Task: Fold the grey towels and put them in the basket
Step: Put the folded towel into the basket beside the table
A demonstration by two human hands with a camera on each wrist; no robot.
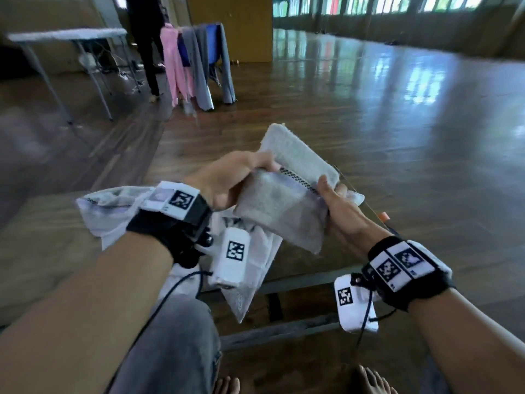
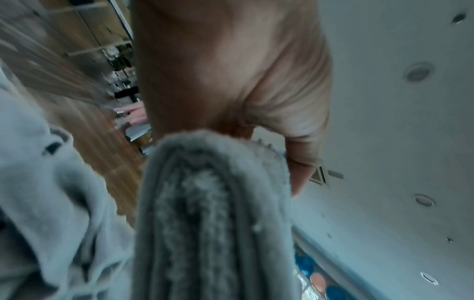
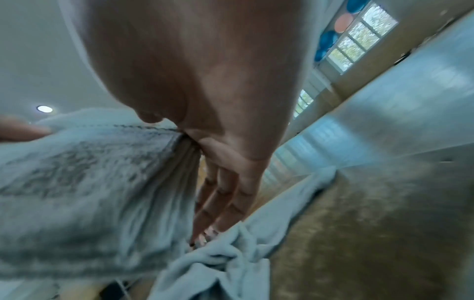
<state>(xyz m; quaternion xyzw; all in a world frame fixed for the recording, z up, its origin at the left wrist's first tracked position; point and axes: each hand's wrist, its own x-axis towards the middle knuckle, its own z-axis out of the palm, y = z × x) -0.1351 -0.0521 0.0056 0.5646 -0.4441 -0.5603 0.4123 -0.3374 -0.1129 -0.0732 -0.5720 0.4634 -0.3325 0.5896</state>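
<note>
I hold a folded grey towel [image 1: 284, 200] in the air between both hands; its far flap stands up and a checked band runs across it. My left hand [image 1: 235, 177] grips its left edge, thumb below and fingers over the top. My right hand [image 1: 335, 200] pinches the right edge. In the left wrist view the towel's stacked layers [image 2: 212, 213] show edge-on under my left hand [image 2: 231, 81]. In the right wrist view my right hand [image 3: 205, 91] has its fingers [image 3: 225, 199] laid along the towel [image 3: 89, 182]. No basket is in view.
Loose pale towels [image 1: 113, 206] lie crumpled below my hands on a brown surface [image 1: 42, 237]. Far left stand a folding table [image 1: 68, 34], a person [image 1: 145, 38] and a chair draped with pink and grey cloths [image 1: 196, 64]. Wooden floor [image 1: 397, 123] stretches to the right.
</note>
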